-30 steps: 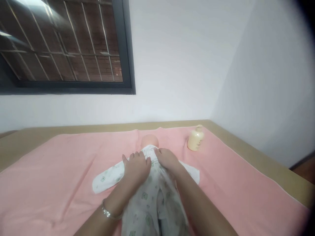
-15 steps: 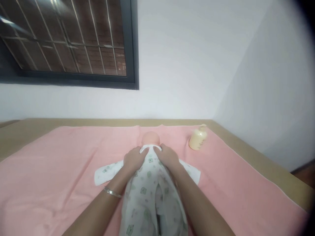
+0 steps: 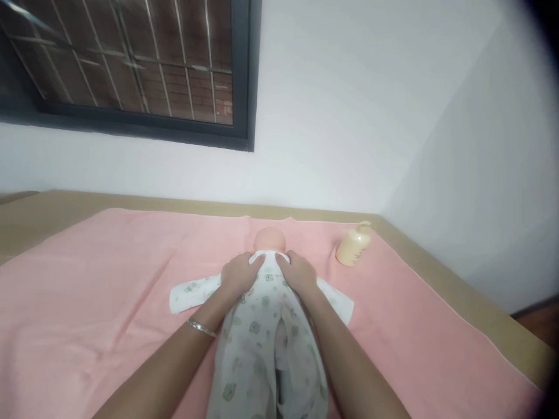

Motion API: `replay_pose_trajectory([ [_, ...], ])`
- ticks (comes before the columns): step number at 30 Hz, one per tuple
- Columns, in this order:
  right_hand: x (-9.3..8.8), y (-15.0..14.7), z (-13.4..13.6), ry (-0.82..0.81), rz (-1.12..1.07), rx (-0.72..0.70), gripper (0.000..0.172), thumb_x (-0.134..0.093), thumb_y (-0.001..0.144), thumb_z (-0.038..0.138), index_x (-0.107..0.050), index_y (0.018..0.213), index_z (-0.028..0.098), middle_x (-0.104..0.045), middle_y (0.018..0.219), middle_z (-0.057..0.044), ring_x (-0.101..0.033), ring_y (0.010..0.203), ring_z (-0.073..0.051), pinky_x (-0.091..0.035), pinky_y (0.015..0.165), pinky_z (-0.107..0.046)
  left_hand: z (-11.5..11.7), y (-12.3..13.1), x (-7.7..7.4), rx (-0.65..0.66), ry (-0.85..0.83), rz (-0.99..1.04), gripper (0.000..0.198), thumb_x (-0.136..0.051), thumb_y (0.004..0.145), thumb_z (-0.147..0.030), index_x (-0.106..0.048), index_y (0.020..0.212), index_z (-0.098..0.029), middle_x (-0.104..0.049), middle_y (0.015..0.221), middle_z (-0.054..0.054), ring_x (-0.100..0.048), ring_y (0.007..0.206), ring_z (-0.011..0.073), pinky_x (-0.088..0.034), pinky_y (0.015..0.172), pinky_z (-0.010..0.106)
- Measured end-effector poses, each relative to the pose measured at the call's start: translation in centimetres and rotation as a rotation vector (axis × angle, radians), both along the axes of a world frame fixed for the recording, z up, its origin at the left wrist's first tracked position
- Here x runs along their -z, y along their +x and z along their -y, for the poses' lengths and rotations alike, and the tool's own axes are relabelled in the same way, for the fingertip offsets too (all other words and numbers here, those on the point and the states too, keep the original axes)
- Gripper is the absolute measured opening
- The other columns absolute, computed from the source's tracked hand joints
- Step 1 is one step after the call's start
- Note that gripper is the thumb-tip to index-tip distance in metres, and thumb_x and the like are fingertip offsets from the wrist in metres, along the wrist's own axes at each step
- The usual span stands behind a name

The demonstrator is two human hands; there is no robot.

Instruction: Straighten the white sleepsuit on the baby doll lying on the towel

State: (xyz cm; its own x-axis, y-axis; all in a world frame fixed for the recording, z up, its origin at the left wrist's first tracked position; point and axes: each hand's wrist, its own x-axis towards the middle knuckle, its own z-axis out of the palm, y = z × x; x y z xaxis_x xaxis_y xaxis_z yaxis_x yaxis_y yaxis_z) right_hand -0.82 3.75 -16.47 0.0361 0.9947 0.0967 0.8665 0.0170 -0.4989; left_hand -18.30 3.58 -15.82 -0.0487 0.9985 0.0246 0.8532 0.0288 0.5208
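Note:
A bald baby doll lies on the pink blanket, its head toward the wall and its face not visible. It wears a white garment printed with small green figures, sleeves spread out to both sides. My left hand is wrapped over the doll's left-hand shoulder in view, thumb on the cloth near the neck. On the opposite shoulder my right hand grips in the same way, thumb pointing inward. Fingers of both hands are partly hidden. The garment's lower part runs toward me between my forearms.
A cream pump bottle stands on the blanket to the right, beyond my right hand. Tan surface shows around the blanket's edges. Behind rises a white wall with a dark-framed, barred window at upper left.
The view has tilted slightly, so the window sits higher and further right. My hands keep the same hold on the doll's shoulders.

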Motion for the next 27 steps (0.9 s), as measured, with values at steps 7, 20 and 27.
replay_pose_trajectory([
  [7,-0.07,-0.07,-0.03,-0.011,0.019,0.009,0.055,-0.025,0.091,0.062,-0.059,0.094,0.020,-0.066,0.090,-0.008,-0.059,0.081,-0.022,-0.036,0.066,-0.028,-0.02,-0.01,0.15,0.003,0.022,0.003,0.058,-0.025,0.086,-0.067,-0.061,0.089,-0.022,-0.069,0.097,0.007,-0.062,0.090,0.0272,-0.043,0.075,0.035],
  [20,0.25,0.06,-0.25,-0.006,0.014,0.004,0.055,-0.025,0.091,0.063,-0.059,0.096,0.019,-0.066,0.090,-0.008,-0.059,0.081,-0.022,-0.036,0.066,-0.028,-0.19,-0.14,0.52,0.017,0.046,-0.004,0.058,-0.025,0.087,-0.067,-0.063,0.091,-0.023,-0.069,0.099,0.007,-0.062,0.091,0.0276,-0.043,0.074,0.035],
  [27,0.05,0.01,-0.22,-0.017,0.016,0.008,0.057,-0.024,0.091,0.064,-0.060,0.097,0.019,-0.066,0.091,-0.009,-0.059,0.083,-0.022,-0.037,0.067,-0.029,-0.33,-0.12,0.64,0.018,0.048,-0.007,0.060,-0.023,0.086,-0.068,-0.063,0.092,-0.023,-0.068,0.099,0.007,-0.062,0.089,0.0267,-0.042,0.074,0.035],
])
